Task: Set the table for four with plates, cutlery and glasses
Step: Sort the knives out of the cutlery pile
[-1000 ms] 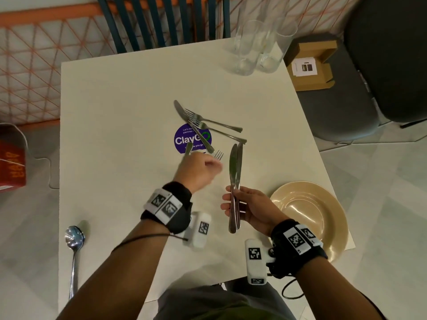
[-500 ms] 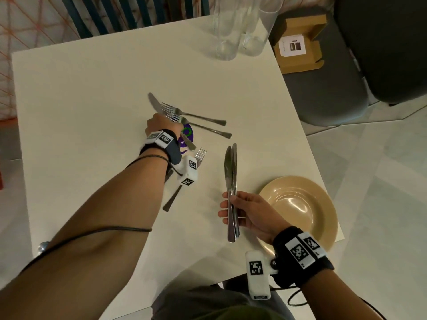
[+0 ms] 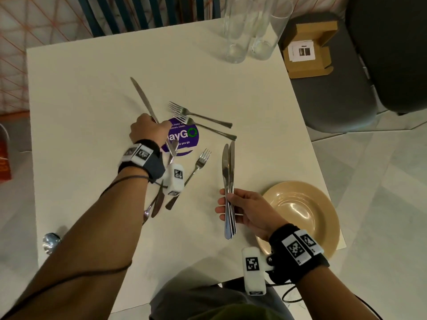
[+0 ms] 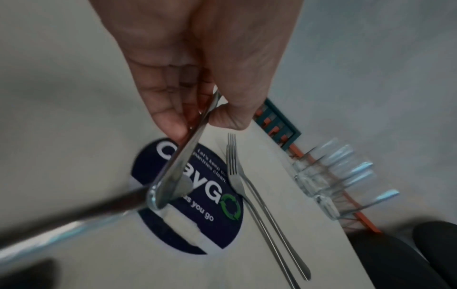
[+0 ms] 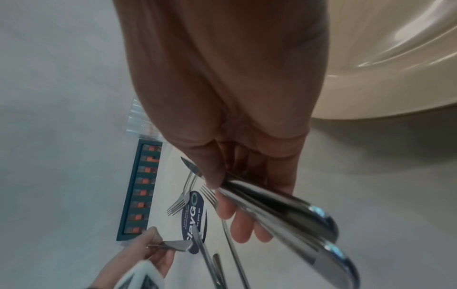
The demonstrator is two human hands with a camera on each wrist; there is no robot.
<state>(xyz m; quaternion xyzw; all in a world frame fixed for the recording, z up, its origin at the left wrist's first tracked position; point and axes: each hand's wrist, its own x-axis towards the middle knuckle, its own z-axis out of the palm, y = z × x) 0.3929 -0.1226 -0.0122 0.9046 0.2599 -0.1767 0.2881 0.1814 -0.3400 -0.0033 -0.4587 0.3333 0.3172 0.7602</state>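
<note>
A white square table (image 3: 92,88) stands on a pale tiled floor, with a teal slatted chair (image 3: 138,15) at its far edge and a grey seat (image 3: 335,100) holding a cardboard box (image 3: 307,51) to the right. A round purple sticker (image 3: 184,139) marks the table's middle.

The head view alone shows the tall glasses (image 3: 245,31) at the far right corner, the tan plate (image 3: 307,211) at the near right edge overhanging slightly, a lone fork (image 3: 194,172) near the sticker, and a spoon (image 3: 49,241) by the near left edge. The left wrist view shows the thumb and fingertips pinching a knife (image 4: 183,156) by its handle, and beside it two forks (image 4: 249,195) lying together across the sticker's edge. The right wrist view shows the plate's rim just beside the hand.

The left hand (image 3: 147,128) grips that knife mid-length, blade pointing away over the table. The right hand (image 3: 249,211) curls around two knives (image 3: 228,181) held together, blades pointing away, handles jutting toward the person.
</note>
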